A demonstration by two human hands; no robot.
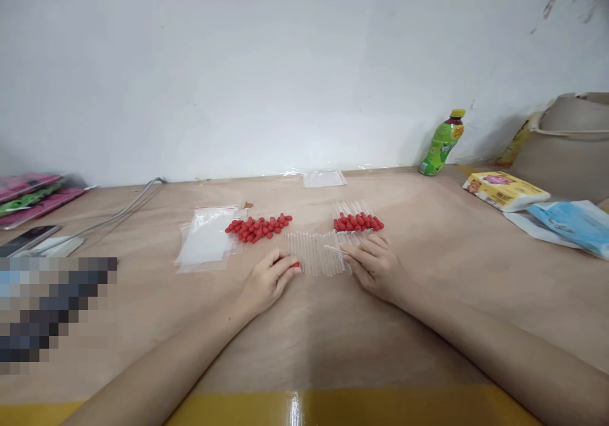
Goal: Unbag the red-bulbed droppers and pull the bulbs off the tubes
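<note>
My left hand [271,281] is closed in a pinch on a red rubber bulb [295,264], only its end showing. Between the fingers of my right hand [378,264] is a clear glass dropper tube [335,248], its free end pointing left. A row of clear glass tubes [309,255] lies side by side between the hands, partly hidden by my right hand. Beyond my left hand sits a pile of loose red bulbs [257,228]. Behind my right hand lie several glass tubes topped with red bulbs [358,222], the bulb ends toward me.
Clear plastic bags [209,239] lie left of the bulbs; another bag [325,179] is by the wall. A green drink bottle [440,147], tissue pack [507,191], blue packet [573,223] and grey-beige bin [566,150] stand right. A phone [28,241] and cable [124,210] lie left.
</note>
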